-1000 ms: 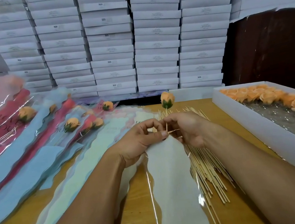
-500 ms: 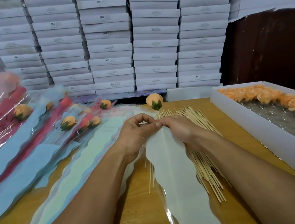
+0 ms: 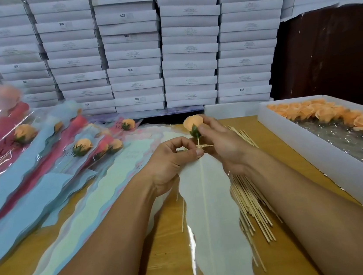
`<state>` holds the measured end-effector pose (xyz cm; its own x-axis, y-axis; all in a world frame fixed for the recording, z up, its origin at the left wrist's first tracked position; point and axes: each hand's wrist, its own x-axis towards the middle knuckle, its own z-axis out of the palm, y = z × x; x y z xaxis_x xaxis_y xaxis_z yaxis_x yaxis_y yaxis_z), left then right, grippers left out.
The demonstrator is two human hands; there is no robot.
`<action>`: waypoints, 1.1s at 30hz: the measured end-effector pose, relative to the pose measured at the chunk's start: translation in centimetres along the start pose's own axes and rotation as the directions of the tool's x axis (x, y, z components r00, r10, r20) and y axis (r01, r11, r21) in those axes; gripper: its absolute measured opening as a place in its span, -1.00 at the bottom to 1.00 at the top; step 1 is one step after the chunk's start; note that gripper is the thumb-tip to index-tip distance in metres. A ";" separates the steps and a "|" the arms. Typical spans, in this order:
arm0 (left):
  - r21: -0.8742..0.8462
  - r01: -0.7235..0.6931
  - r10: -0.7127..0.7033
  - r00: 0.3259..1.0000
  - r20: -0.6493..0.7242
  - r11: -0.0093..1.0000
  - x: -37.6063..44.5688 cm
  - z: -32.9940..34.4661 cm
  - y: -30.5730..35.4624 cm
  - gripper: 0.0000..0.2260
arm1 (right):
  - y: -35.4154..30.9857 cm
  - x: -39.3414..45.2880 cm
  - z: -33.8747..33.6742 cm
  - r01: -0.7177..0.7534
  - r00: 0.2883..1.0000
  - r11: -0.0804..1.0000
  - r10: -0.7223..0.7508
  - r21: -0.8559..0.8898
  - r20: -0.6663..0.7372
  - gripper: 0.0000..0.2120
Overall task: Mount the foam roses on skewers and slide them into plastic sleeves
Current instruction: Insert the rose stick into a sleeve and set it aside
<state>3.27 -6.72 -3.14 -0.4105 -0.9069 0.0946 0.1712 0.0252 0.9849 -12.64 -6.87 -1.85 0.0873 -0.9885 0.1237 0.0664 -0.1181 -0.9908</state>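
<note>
We pinch the sleeve's mouth with our left hand, our right hand pinching the skewered rose partly inside; sleeved roses lie left, loose roses remain right.

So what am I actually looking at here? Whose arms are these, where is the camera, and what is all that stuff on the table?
No machine here: a person's two bare arms, filmed by a camera worn on their head, looking down. The right hand holds an orange foam rose on a thin wooden skewer. The left hand pinches the mouth of a pale plastic sleeve, with the skewer partly inside. On the wooden table lie loose skewers, finished sleeved roses at the left, and a white tray of roses at the right.
</note>
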 end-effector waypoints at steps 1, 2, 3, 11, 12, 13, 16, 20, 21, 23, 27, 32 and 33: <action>0.009 0.007 -0.007 1.000 -0.001 1.000 0.0 0.0 -0.1 -0.85 | 0.0 -0.1 0.0 -0.009 1.000 1.000 0.009 0.000 -0.008 -0.67; 0.017 0.012 -0.012 1.000 -0.007 1.000 0.0 0.1 -0.1 -0.85 | 0.0 -0.1 -0.1 -0.031 0.999 1.000 0.031 0.005 -0.016 -0.70; 0.019 0.014 -0.014 1.000 -0.016 1.000 0.0 0.1 -0.2 -0.86 | 0.1 -0.1 -0.1 -0.060 0.998 0.998 0.061 0.032 -0.015 -0.73; 0.082 -0.023 0.033 0.991 -0.127 0.996 0.2 0.1 -0.2 -0.91 | 0.6 -0.1 -0.4 -0.122 0.991 0.991 0.125 0.062 -0.043 -0.81; 0.077 -0.028 0.038 0.990 -0.138 0.997 0.3 0.1 -0.2 -0.91 | 0.7 -0.1 -0.5 -0.119 0.990 0.992 0.121 0.036 -0.069 -0.82; 0.073 -0.033 0.043 0.988 -0.147 0.997 0.3 0.1 -0.2 -0.91 | 0.7 -0.1 -0.5 -0.119 0.989 0.993 0.119 0.004 -0.093 -0.81; 0.089 -0.070 0.084 0.982 -0.170 0.994 0.3 0.2 -0.3 -0.91 | 0.6 -0.2 -0.6 -0.114 0.987 0.992 0.107 -0.057 -0.118 -0.80; 0.102 -0.113 0.133 0.969 -0.207 0.988 0.4 0.2 -0.3 -0.89 | 0.4 -0.8 -0.7 -0.080 0.994 0.996 0.077 -0.040 -0.076 -0.77; 0.114 -0.115 0.138 0.967 -0.212 0.987 0.4 0.2 -0.3 -0.88 | 0.3 -1.0 -0.8 -0.079 0.996 0.997 0.078 -0.027 -0.049 -0.76; 0.138 -0.130 0.157 0.965 -0.210 0.982 0.4 0.3 -0.3 -0.87 | 0.2 -1.3 -0.9 -0.091 0.996 0.996 0.091 -0.019 0.003 -0.79; 0.165 -0.171 0.202 0.960 -0.195 0.971 0.5 0.4 -0.5 -0.84 | 0.1 -1.6 -1.1 -0.139 0.988 0.990 0.140 -0.018 0.067 -0.68; 0.140 -0.174 0.196 0.966 -0.167 0.975 0.5 0.2 -0.6 -0.83 | -0.1 -1.4 -1.3 -0.171 0.982 0.984 0.174 -0.047 0.075 -0.63; 0.143 -0.172 0.194 0.968 -0.161 0.975 0.5 0.2 -0.6 -0.83 | -0.1 -1.4 -1.3 -0.175 0.982 0.983 0.179 -0.062 0.065 -0.59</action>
<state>2.76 -7.08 -3.63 -0.2200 -0.9404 0.2593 0.1096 0.2403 0.9645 -14.04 -5.63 -2.01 0.1617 -0.9855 -0.0519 -0.0118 0.0507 -0.9986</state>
